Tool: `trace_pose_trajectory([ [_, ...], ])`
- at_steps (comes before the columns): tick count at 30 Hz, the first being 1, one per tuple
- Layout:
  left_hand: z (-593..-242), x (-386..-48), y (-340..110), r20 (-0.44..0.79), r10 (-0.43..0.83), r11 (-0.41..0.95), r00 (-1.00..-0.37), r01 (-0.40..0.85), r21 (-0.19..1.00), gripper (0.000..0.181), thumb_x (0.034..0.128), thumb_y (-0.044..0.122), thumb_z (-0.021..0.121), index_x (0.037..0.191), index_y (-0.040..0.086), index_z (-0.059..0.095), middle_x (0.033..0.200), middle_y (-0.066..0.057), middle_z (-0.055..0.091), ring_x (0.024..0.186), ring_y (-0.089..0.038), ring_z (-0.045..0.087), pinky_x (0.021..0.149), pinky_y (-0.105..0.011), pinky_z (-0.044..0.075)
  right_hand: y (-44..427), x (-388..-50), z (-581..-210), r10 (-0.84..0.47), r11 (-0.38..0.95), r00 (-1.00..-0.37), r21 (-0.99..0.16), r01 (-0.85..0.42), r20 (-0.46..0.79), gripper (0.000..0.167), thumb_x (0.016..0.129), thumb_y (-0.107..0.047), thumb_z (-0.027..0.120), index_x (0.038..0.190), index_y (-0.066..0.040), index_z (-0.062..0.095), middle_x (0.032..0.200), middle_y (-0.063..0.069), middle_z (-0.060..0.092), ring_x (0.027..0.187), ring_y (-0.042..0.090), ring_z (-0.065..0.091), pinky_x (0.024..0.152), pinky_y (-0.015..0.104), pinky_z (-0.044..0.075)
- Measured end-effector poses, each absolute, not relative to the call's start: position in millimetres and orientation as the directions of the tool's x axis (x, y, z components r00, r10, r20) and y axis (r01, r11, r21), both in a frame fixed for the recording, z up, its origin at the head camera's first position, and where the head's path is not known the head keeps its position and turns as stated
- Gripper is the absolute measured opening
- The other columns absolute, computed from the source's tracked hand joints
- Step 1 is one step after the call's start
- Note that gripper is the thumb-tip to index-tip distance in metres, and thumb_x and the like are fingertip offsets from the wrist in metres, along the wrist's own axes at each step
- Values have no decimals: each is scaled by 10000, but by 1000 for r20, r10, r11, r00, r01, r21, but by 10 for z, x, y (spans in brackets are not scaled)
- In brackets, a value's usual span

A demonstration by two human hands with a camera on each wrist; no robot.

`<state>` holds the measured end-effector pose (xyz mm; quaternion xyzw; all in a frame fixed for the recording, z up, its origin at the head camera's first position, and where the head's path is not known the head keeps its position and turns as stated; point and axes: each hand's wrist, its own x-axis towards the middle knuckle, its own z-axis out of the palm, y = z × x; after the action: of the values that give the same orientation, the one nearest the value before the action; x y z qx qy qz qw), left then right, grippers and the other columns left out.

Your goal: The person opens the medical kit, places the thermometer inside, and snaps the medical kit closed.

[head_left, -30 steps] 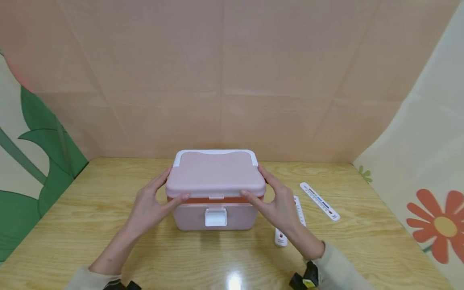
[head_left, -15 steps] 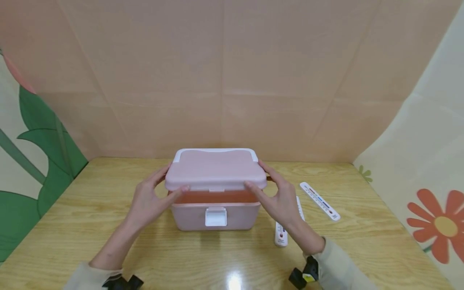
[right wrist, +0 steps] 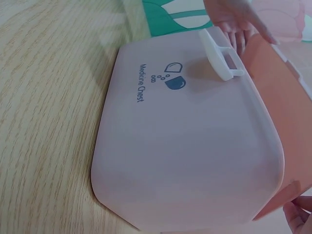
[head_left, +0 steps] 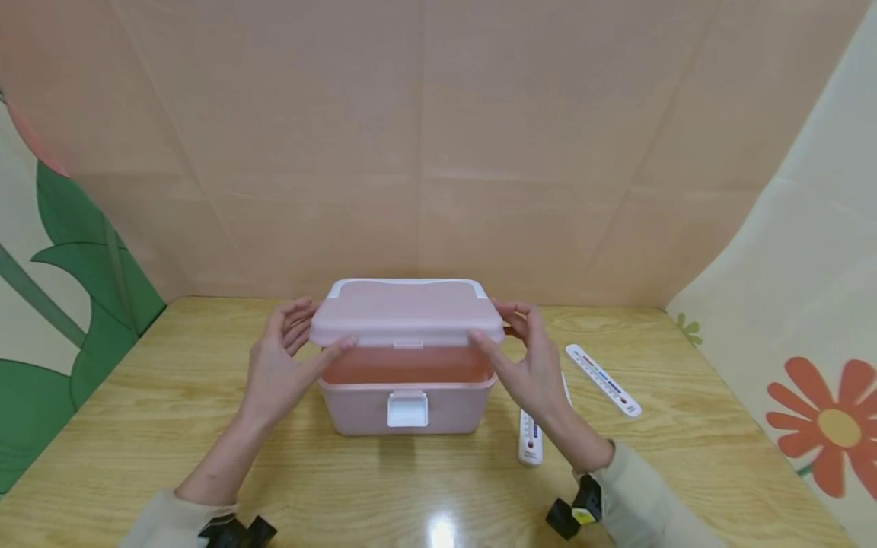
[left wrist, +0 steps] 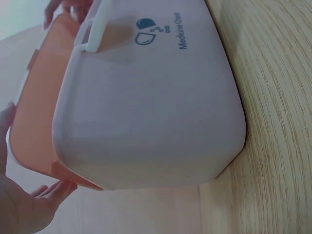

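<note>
A pale pink, rectangular plastic box stands upright on the light wood-grain table, its printed front and the hinged, square white plastic latch facing the person. Its pink, white-edged plastic lid is tilted up at the front, leaving a gap through which the orange interior shows; the bottom inside stays hidden from view. The left hand rests its thumb against the lid's front edge, the other fingers spread loosely beside the left end, clasping nothing. The right hand mirrors it, thumb at the front edge and fingers bent towards the right end; whether those fingers clasp the lid or merely touch it, I cannot tell. Just beside the box, partly behind the right forearm, lies a narrow white plastic strip with a printed scale, and a similar white strip with red and blue marks lies farther right. My reading is that the step in hand is opening the box, with the latch already free of the lid and the opening only partial. The next move seems to call for even thumb pressure upward and back on both sides, so that the lid turns without dragging the box.
</note>
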<state>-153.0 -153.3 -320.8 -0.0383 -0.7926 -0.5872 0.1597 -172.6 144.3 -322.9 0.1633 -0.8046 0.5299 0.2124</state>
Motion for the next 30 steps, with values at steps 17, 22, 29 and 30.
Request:
trace_pose_trajectory([
  [17, -3204, -1497, -1490, 284, -144, 276, -948, 237, 932, 582, 803, 224, 785, 1180, -7, 406, 1404, -127, 496, 1297, -280, 487, 936, -182, 462, 1419, -1740, -3199, 9, 289, -871, -835, -468, 492, 401, 819, -71, 738, 1085, 44, 460, 1283, 121, 622, 1082, 12, 583, 903, 154, 452],
  [22, -3233, -1491, -1480, 321, -135, 281, -937, 274, 919, 579, 805, 178, 780, 1203, -21, 408, 1406, -146, 488, 1306, -298, 474, 1009, -246, 430, 1420, -1739, -3195, 16, 262, -869, -841, -474, 495, 384, 810, -44, 740, 1071, 60, 478, 1266, 137, 626, 1071, 33, 591, 887, 159, 466],
  [29, -3223, -1478, -1475, 349, -92, 336, -932, 301, 892, 658, 806, 211, 781, 1270, -9, 370, 1429, -149, 431, 1357, -303, 401, 1115, -313, 333, 1421, -1731, -3165, -3, 241, -868, -842, -482, 496, 381, 827, -40, 720, 1103, 48, 472, 1296, 129, 604, 1074, 48, 582, 930, 161, 450],
  [30, -3219, -1479, -1476, 355, -85, 337, -931, 308, 890, 663, 807, 213, 780, 1277, -4, 366, 1428, -144, 428, 1360, -295, 396, 1122, -313, 325, 1421, -1729, -3161, -7, 236, -866, -841, -487, 500, 388, 830, -35, 715, 1117, 49, 469, 1302, 130, 599, 1076, 54, 580, 937, 163, 446],
])
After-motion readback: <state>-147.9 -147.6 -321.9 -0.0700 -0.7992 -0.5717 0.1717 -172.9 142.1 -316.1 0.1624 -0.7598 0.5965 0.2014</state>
